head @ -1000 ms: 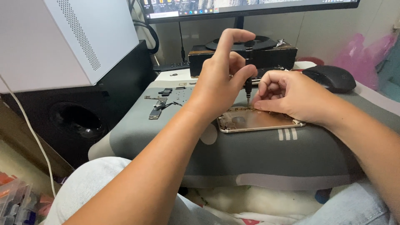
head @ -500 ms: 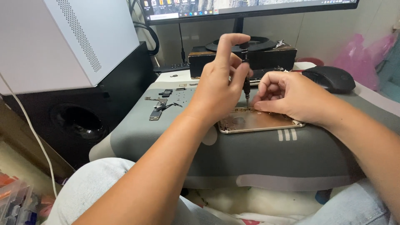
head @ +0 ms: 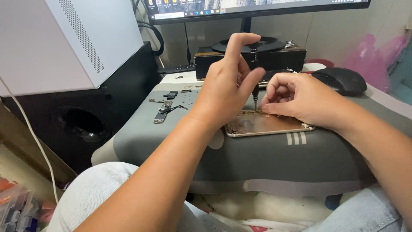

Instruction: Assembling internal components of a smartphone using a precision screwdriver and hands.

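Your left hand has kept its grip on the slim black precision screwdriver, fingers pinched about the shaft, tool upright; since half a second ago the index finger has arched forward over the tool's cap, and the tip has stayed on the same spot. Directly beneath that tip lies the opened gold-coloured metal phone housing, a flat rounded rectangle with a dull, matte interior. Your right hand, unmoved, rests loosely curled on the housing's far edge, fingertips pressing it down just beside the screwdriver tip. Both hands work over the grey padded fabric cushion, soft and smooth, with three short white stripes below your right hand. Left of your left hand, small dark metal phone parts lie scattered on the cushion. Beyond your right hand sits a rounded black computer mouse.
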